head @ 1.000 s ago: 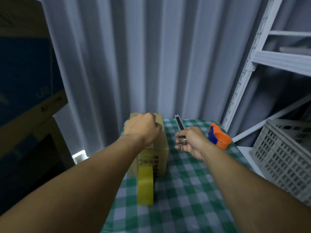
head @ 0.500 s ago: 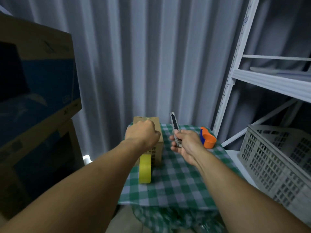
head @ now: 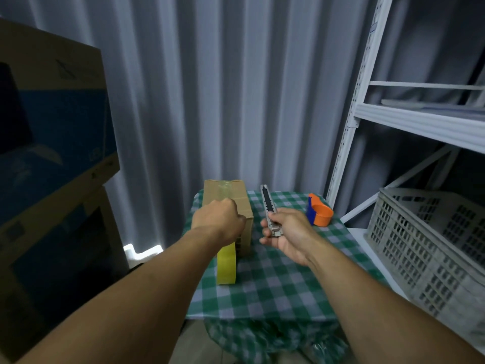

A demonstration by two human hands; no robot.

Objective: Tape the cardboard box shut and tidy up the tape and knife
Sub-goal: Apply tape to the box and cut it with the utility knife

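- cardboard box (head: 237,197) stands at the far left of the small table (head: 275,285), short end facing the camera; a strip of clear tape (head: 224,186) already runs over its top seam.
- Box looks small and light with stiff walls; likely slides on the cloth if pushed, so best steadied from the top or held by both side walls.
- left hand (head: 219,223) is curled into a loose fist at the box's near top edge; fingers hidden, so cannot tell what it pinches. Probably the tape end.
- yellow tape roll (head: 227,266) hangs or stands on edge just below that hand, against the box front; its bottom sits at cloth level. Rigid ring with slick sides, easiest held through the core or by the rim.
- Stretched tape is thin, sticky and floppy; it folds on itself if slack, so keep it taut for the cut.
- right hand (head: 287,232) wraps the handle of the utility knife (head: 269,208), thumb on the slider, blade end pointing up and away, just right of the box and not touching it.
- Knife is slim hard metal with a sharp tip; hold it by the lower body only.
- orange and blue tape dispenser (head: 319,213) sits at the table's far right corner, apart from the hands.
- white shelf rack (head: 420,122) and grey plastic crate (head: 433,248) stand at right; big cartons (head: 52,127) are stacked at left.
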